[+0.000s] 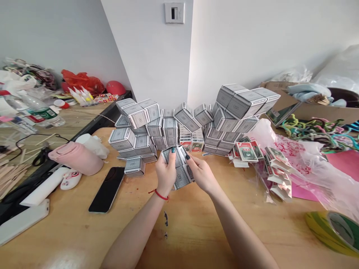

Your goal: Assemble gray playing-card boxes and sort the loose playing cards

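Above the middle of the table, my two hands hold several grey-and-white patterned playing cards (181, 175). My left hand (167, 170) wraps round their left side, thumb on top. My right hand (202, 172) grips the right side, with its thumb and fingers closed on a card there; whether the cards are folded together is hard to tell. Just beyond stand stacked blocks made of the same cards: one pile (134, 142) to the left, another (235, 108) to the right. Between the piles sit white-and-red card boxes (197, 141), partly hidden by my hands.
A black phone (108, 189) lies left of my left arm, near a pink roll (77, 158). On the right are opened card boxes (279, 173), a crumpled plastic bag (305, 164) and a roll of yellow-green tape (333, 231). A wall (151, 56) rises behind the blocks.
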Demonstrator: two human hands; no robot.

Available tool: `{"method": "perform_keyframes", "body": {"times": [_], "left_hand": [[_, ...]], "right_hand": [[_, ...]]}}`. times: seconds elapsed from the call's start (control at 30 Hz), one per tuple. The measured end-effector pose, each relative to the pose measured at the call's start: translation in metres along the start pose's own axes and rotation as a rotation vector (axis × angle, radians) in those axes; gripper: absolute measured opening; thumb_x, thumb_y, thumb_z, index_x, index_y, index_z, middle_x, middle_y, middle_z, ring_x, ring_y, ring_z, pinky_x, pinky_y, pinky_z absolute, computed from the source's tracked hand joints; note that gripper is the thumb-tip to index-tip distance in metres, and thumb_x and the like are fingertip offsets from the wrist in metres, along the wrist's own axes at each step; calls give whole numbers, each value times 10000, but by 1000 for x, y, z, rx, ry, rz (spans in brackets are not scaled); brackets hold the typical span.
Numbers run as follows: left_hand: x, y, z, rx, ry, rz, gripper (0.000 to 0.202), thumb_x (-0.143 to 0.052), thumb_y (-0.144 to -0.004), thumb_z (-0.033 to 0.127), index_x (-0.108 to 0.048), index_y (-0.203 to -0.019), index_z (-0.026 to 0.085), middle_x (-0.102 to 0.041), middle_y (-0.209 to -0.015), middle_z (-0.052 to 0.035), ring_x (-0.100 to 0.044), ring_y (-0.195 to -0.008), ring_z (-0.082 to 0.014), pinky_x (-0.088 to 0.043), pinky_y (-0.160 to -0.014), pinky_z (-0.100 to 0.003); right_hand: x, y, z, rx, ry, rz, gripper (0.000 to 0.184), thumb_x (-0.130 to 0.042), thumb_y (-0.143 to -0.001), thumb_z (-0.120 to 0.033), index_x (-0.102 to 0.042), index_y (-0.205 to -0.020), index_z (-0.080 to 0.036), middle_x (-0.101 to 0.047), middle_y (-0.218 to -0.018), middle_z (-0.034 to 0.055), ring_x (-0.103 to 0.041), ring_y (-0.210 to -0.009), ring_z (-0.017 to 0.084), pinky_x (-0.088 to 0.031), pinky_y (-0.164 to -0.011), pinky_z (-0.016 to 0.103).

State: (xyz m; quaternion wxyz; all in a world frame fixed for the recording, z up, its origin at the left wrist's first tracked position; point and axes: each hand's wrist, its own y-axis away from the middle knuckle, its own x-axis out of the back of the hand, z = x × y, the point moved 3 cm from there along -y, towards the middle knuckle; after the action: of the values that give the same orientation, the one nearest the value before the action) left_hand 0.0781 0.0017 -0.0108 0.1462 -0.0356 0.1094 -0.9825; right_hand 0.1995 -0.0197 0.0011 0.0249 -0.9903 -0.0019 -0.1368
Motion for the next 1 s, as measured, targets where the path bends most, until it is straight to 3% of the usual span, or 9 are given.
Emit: {"method": "perform_keyframes", "body": {"times": [0.2, 0.4, 0.67, 1.0], "left_hand": [[0, 1, 2, -9, -45, -7, 251, -465, -777, 402, -552, -803, 168, -616, -835, -44, -557, -807, -168, -412, -733, -262], [-9, 5, 7, -23, 18, -120, 327, -592, -698, 348, -522, -965, 172, -610, -970, -68, -567, -898, -184, -434, -780, -300], [-4, -3, 8, 15, 124, -140, 366, -620, -661, 321, -529, -973, 153, -622, -958, -76, -595, -862, -183, -464, -765, -324], [-3, -6, 11, 34, 196, -187, 332, -616, -674, 291, -524, -965, 161, -618, -970, -64, -586, -870, -167, -457, -793, -317]], "right_hand": [[-1, 0, 1, -23, -168, 45, 371, -434, -802, -416, -565, -1108, -253, -526, -1192, -26, -475, -1107, 236, -383, -906, 346], [0, 0, 0, -17, -250, 129, 411, -460, -786, -433, -566, -1109, -203, -545, -1169, 7, -467, -1116, 237, -365, -928, 354], [-3, 1, -3, 15, -247, -62, 408, -460, -803, -344, -469, -1201, -254, -437, -1275, -33, -351, -1213, 185, -244, -1020, 343], [-8, 2, 2, 39, -175, -63, 458, -458, -807, -346, -403, -1253, -254, -383, -1320, -17, -304, -1239, 192, -234, -1023, 350]]}}
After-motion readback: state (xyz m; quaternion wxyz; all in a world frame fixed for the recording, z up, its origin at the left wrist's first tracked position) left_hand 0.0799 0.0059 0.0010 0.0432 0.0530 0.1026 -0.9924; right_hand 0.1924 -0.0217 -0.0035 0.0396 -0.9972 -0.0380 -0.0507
